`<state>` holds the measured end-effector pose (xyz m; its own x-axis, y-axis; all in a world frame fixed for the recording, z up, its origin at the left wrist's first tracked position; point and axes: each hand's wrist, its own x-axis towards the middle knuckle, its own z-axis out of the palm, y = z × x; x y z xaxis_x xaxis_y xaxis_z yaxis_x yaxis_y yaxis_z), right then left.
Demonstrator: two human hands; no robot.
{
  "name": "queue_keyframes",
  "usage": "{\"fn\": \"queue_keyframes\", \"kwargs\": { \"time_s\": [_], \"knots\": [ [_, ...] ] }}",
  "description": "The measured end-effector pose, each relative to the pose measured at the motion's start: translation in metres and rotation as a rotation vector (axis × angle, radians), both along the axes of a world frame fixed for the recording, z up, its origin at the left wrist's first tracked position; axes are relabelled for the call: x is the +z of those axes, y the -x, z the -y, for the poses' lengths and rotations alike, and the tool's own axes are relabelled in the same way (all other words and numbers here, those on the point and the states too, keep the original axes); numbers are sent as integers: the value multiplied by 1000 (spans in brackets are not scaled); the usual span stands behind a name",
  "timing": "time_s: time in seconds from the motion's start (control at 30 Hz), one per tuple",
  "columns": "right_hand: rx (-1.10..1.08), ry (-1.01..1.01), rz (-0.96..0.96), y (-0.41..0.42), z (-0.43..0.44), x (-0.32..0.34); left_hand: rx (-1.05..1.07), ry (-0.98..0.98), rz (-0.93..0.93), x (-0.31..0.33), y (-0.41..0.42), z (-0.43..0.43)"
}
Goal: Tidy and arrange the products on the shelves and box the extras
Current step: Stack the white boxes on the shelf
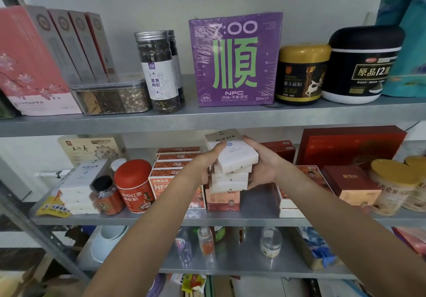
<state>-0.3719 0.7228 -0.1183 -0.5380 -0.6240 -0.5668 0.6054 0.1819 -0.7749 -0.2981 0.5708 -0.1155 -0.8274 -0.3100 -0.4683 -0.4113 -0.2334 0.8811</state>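
A stack of several small white boxes [232, 165] is held between both hands above the middle shelf [230, 216]. My left hand [202, 165] grips the stack's left side with the thumb over the top box. My right hand [262, 163] grips its right side, fingers curled round the back. The stack leans a little, its top boxes shifted to the right. Under it stands a red-and-pink box [222, 201]. A similar pile of white boxes [78, 188] sits at the shelf's left end.
On the top shelf are a purple box [235, 61], two lidded tubs [302, 75], a tall jar [159, 70] and upright pink boxes [30, 66]. The middle shelf also holds a red canister [134, 186], orange boxes [175, 165] and dark red boxes [345, 149]. Bottles stand on the shelf below.
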Motion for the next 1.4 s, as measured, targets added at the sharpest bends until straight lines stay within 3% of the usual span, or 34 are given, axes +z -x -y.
{"fn": "queue_keyframes", "kwargs": {
  "time_s": [0.4, 0.73, 0.93, 1.27, 1.4],
  "knots": [
    [29, 98, -37, 8, -21, -12, -123, -240, -67, -3, -8, -9],
    [94, 366, -137, 16, -81, -33, -352, -81, -267, -31, -2, -57],
    [91, 272, -308, 10, -124, -52, -552, 75, -347, -46, 1, -87],
    [159, -136, -671, 34, -180, -39, -558, 195, -386, -57, 34, -135],
    [160, -185, -722, 51, -192, -39, -588, 279, -413, -53, 55, -139]
  ]
}}
